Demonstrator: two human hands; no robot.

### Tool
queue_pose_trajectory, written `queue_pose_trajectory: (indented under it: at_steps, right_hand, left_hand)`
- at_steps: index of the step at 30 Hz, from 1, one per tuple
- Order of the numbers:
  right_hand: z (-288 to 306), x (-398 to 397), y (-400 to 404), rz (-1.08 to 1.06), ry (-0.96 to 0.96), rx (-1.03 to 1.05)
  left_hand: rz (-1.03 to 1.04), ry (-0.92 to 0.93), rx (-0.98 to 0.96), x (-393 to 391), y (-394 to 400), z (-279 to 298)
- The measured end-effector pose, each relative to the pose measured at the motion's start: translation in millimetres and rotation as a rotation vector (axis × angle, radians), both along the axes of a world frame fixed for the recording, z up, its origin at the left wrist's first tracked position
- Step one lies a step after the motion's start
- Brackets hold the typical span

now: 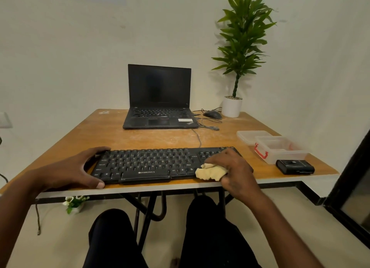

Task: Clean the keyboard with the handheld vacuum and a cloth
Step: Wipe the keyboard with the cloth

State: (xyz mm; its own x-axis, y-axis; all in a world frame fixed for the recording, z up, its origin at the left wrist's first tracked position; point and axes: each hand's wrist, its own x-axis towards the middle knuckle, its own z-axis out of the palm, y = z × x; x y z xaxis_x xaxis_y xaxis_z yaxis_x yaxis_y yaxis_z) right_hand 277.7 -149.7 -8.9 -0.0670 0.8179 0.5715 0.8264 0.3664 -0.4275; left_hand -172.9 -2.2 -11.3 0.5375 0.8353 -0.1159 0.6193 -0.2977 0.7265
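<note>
— Under the right hand [232, 167], what's there?
— A bunched cloth [210, 172], fingers curled round it, pressed on the right end of the keyboard [152, 163], which lies along the near edge of the table [100, 131].
— And the left hand [80, 167]?
— It grips the keyboard's left end, thumb on the near edge, fingers over the far corner.
— What's around?
— Just right of the cloth hand, two clear boxes [278, 147] (one with red clips) and a small black device [294, 166], apart from the keyboard. Beyond both hands, a laptop [159, 99], open and dark, with a mouse [212, 114] and a plant [238, 53] to its right.
— Anything in the way?
— Only the keyboard's cable [197, 136], running back towards the laptop.
</note>
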Motion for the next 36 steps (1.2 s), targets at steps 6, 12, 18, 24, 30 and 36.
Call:
queue_pose_trajectory:
  at_steps: [6,12,18,24,30,36]
  right_hand:
    - [7,49,-14,-0.223,0.056,-0.025]
    - [7,61,-11,-0.348,0.095,0.009]
    - [21,64,35,-0.395,0.066,-0.075]
    - [36,67,73,-0.426,0.067,-0.184]
    - [34,60,64,-0.428,0.042,-0.185]
    - [38,8,39,-0.189,-0.061,-0.208]
  left_hand:
    - [-0.004,-0.045,-0.015,-2,3,-5]
    - [0.009,-0.074,-0.02,-5,7,-7]
    - [0.009,-0.062,-0.052,-6,8,-5]
    - [0.012,-0.067,-0.024,-7,10,-7]
    - [-0.007,-0.034,-0.035,-4,5,-4]
    - [-0.01,-0.043,-0.024,-1,4,-3]
